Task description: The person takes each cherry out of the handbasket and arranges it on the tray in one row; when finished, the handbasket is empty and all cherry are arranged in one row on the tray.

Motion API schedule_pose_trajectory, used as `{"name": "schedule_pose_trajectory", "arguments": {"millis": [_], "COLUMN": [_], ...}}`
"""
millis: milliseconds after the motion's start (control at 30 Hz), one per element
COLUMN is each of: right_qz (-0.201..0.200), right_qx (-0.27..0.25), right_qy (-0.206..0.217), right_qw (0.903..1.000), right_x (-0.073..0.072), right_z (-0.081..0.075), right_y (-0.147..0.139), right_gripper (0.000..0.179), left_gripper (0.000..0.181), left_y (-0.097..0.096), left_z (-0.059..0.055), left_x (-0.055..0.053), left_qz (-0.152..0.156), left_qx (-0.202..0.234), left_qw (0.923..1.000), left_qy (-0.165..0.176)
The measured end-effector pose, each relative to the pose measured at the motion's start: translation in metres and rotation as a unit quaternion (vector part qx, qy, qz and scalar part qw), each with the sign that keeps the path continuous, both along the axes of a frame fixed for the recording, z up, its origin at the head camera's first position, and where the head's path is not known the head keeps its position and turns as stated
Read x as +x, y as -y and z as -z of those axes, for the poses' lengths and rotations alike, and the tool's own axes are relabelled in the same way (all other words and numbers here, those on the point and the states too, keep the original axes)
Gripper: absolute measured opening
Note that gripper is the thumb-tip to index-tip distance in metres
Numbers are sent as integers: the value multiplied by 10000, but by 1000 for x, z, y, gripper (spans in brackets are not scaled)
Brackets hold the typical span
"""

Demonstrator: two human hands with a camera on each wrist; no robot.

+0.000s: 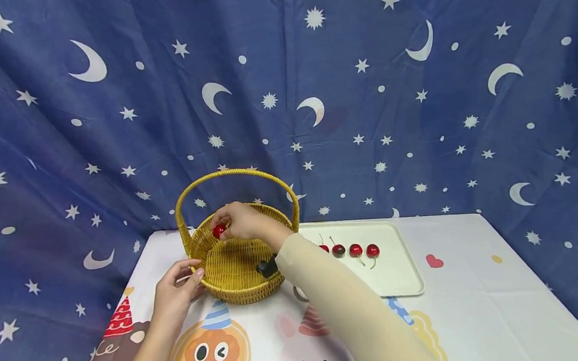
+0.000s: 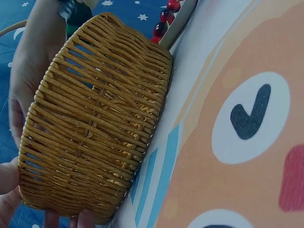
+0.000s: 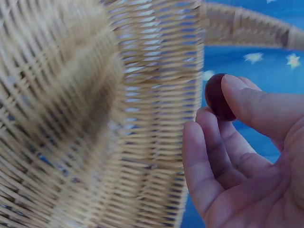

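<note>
A yellow-brown wicker basket point(image 1: 247, 295) with a tall arched handle stands on the table. My right hand point(image 1: 245, 221) reaches over it and pinches a red cherry point(image 1: 218, 231) between thumb and fingers, above the far left part of the inside. In the right wrist view the cherry point(image 3: 218, 97) looks dark, and no stem shows. At the basket's left side my left hand point(image 1: 173, 291) grips the rim, thumb on the near edge. Its fingertips point(image 2: 85, 219) touch the woven wall in the left wrist view.
Right of the basket lies a cream tray point(image 1: 398, 277) with several stemmed cherries in a row, one dark cherry point(image 1: 339, 250) among them. My right sleeve point(image 1: 351, 307) crosses in front of the tray's left part. Behind the table hangs a blue curtain point(image 1: 347, 141) with moons and stars.
</note>
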State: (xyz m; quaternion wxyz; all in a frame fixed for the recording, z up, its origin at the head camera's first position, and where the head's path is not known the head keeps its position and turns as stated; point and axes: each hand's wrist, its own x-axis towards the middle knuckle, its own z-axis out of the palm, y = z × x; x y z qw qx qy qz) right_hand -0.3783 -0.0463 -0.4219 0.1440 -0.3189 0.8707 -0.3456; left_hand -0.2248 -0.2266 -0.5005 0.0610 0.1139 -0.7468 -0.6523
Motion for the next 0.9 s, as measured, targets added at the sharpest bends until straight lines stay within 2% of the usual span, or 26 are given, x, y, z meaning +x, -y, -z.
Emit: {"name": "schedule_pose_trajectory", "arguments": {"millis": [233,333,467,633,767,900], "right_qz": [-149,-159,-115,-18,345,1099], "right_qx": [14,-143,-385,-625,-812,-762], "right_qy": [-342,-276,-245,-442,-368,-371], "right_qw": [9993,9994,9989,9971,9954,9903], "right_x": [22,36,58,78,89,94], "right_z": [-20,-22,-20,-12,2,16], "right_y": [-22,-41,-77,-140,-196,-251], "right_gripper": [28,27,29,28,29,30], "left_gripper": [36,35,35,37,37,37], "left_y": [1,1,1,0,0,1], "left_z": [-1,-2,-2,-2,-2,0], "left_x": [-3,-4,-4,-7,-7,-7], "left_qz": [-8,26,41,54,-8,-46], "left_qx": [-29,-71,-38,74,99,50], "left_qw": [10000,10000,10000,10000,9999,10000], "left_qy": [3,30,65,8,23,64]}}
